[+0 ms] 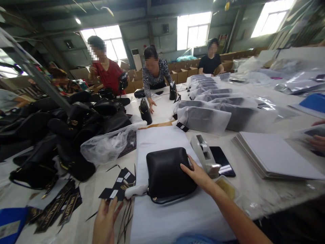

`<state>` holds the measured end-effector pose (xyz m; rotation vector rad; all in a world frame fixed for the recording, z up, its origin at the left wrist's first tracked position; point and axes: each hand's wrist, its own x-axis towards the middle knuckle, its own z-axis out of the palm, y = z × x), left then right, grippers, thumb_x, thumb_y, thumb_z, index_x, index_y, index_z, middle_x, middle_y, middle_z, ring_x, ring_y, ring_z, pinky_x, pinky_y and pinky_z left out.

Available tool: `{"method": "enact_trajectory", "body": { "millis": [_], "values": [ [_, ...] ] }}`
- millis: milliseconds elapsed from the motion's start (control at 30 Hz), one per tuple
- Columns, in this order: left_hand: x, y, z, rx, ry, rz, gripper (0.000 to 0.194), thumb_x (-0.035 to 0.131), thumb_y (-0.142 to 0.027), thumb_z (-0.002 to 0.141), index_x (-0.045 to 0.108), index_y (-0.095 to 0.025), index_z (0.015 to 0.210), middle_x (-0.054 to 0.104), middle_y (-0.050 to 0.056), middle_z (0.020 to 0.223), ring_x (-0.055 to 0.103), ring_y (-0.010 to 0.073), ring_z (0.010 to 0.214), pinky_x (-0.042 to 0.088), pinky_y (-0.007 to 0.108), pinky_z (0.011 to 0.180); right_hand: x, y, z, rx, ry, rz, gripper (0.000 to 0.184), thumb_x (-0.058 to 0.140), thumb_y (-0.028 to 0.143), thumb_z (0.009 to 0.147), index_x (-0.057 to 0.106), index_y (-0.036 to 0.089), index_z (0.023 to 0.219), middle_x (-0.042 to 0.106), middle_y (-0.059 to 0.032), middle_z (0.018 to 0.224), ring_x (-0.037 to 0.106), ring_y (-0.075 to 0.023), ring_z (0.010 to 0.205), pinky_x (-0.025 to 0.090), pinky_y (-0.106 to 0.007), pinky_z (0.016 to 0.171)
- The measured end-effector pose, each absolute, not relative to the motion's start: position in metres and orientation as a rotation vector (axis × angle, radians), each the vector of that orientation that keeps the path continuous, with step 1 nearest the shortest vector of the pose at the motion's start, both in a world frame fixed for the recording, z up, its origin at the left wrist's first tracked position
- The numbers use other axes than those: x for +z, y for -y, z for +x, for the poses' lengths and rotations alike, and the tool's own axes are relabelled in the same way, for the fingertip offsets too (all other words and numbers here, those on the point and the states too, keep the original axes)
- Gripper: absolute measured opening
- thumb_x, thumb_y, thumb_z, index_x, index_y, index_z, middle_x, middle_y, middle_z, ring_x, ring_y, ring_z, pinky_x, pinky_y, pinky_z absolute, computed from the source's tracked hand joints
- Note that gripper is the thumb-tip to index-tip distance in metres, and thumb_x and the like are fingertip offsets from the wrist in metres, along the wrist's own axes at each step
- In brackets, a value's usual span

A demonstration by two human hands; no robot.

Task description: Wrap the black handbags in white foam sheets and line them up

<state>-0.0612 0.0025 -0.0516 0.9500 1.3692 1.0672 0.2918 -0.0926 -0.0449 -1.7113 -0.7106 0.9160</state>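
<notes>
A small black leather bag (167, 174) lies on a sheet of white wrapping paper (162, 210) in front of me. My right hand (196, 173) rests on the bag's right side, fingers spread flat against it. My left hand (105, 218) is low at the table's near edge, pinching a black hang tag (111, 194) with a white label. More black tags (127, 176) and thin black strings (125, 217) lie beside it.
A heap of black bags (66, 135) and a crumpled clear plastic bag (106, 145) fill the left. A tape dispenser (205, 154), a black phone (223, 161) and a stack of white sheets (274, 154) sit right. Wrapped bags (210, 108) lie in rows behind. Several people work at the far end.
</notes>
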Motion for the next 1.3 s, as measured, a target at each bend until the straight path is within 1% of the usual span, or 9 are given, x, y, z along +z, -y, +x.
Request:
{"method": "enact_trajectory", "body": {
  "millis": [133,267,333,400,567,800,1000,1200,1300],
  "values": [
    [-0.026,-0.002,-0.047,1.26,-1.641,1.419,0.075,0.075,-0.036,0.079,0.038,-0.036,0.145,0.036,0.003,0.158,0.035,0.0298,0.143,0.035,0.042,0.116,-0.048,0.096,0.288,0.869,0.755,-1.766,0.088,0.067,0.058,0.081,0.03,0.025,0.154,0.071,-0.0083,0.118,0.064,-0.0286,0.116,0.043,-0.045,0.105],
    [0.005,-0.032,-0.002,1.304,-1.325,2.22,0.048,0.061,-0.026,0.089,0.054,-0.034,0.135,0.043,0.0,0.153,0.033,0.0274,0.145,0.019,0.044,0.123,-0.052,0.1,0.284,0.8,0.833,-1.826,0.083,0.06,0.058,0.086,0.028,0.026,0.155,0.068,-0.0093,0.124,0.063,-0.0299,0.117,0.044,-0.047,0.104],
    [0.011,-0.067,0.029,1.12,-1.088,2.492,0.04,0.05,-0.02,0.093,0.06,-0.03,0.13,0.052,0.002,0.146,0.038,0.0249,0.142,0.019,0.043,0.123,-0.052,0.103,0.284,0.772,0.891,-1.868,0.081,0.058,0.057,0.087,0.028,0.025,0.155,0.067,-0.0105,0.126,0.065,-0.0308,0.113,0.046,-0.048,0.101],
    [0.009,-0.111,0.062,0.809,-1.012,2.591,0.048,0.041,-0.011,0.092,0.054,-0.022,0.137,0.047,0.007,0.15,0.035,0.0234,0.143,0.022,0.041,0.121,-0.051,0.106,0.286,0.736,0.948,-1.899,0.078,0.058,0.055,0.087,0.03,0.026,0.154,0.065,-0.0109,0.129,0.067,-0.0309,0.106,0.048,-0.049,0.098],
    [-0.02,-0.196,0.125,0.561,-1.0,2.597,0.06,0.044,0.004,0.079,0.056,-0.017,0.134,0.051,0.015,0.146,0.042,0.0276,0.139,0.029,0.046,0.116,-0.053,0.122,0.292,0.635,1.027,-1.896,0.072,0.061,0.048,0.085,0.038,0.029,0.151,0.053,-0.0076,0.145,0.068,-0.028,0.1,0.052,-0.046,0.096],
    [-0.034,-0.238,0.153,0.552,-1.085,2.418,0.031,0.061,-0.036,0.092,0.063,-0.018,0.117,0.064,0.01,0.126,0.059,0.0243,0.117,0.042,0.051,0.106,-0.045,0.138,0.307,0.567,1.067,-1.819,0.054,0.065,0.043,0.084,0.057,0.037,0.137,0.053,-0.0025,0.145,0.068,-0.0283,0.104,0.062,-0.036,0.076],
    [-0.015,-0.234,0.148,0.766,-1.062,2.124,0.045,0.057,-0.053,0.089,0.073,-0.014,0.106,0.075,0.011,0.106,0.066,0.0299,0.107,0.049,0.038,0.095,-0.025,0.103,0.323,0.226,1.254,-1.831,0.04,0.057,0.034,0.092,0.061,0.034,0.132,0.058,-0.002,0.14,0.063,-0.0288,0.117,0.052,-0.046,0.102],
    [0.007,-0.182,0.108,0.772,-0.921,1.949,0.048,0.067,-0.056,0.08,0.076,-0.016,0.105,0.078,0.008,0.096,0.069,0.03,0.094,0.056,0.037,0.08,-0.005,0.05,0.337,-0.161,1.447,-1.766,0.059,0.05,0.014,0.092,0.043,0.032,0.147,0.053,-0.0041,0.145,0.046,-0.0269,0.135,0.041,-0.05,0.113],
    [0.013,-0.157,0.081,0.745,-0.873,1.944,0.038,0.07,-0.051,0.079,0.078,-0.019,0.097,0.078,0.005,0.089,0.07,0.0299,0.092,0.056,0.039,0.085,0.007,0.028,0.341,-0.249,1.564,-1.755,0.073,0.046,0.002,0.087,0.032,0.031,0.153,0.041,-0.0042,0.153,0.032,-0.0257,0.144,0.035,-0.049,0.117]
  ]
}}
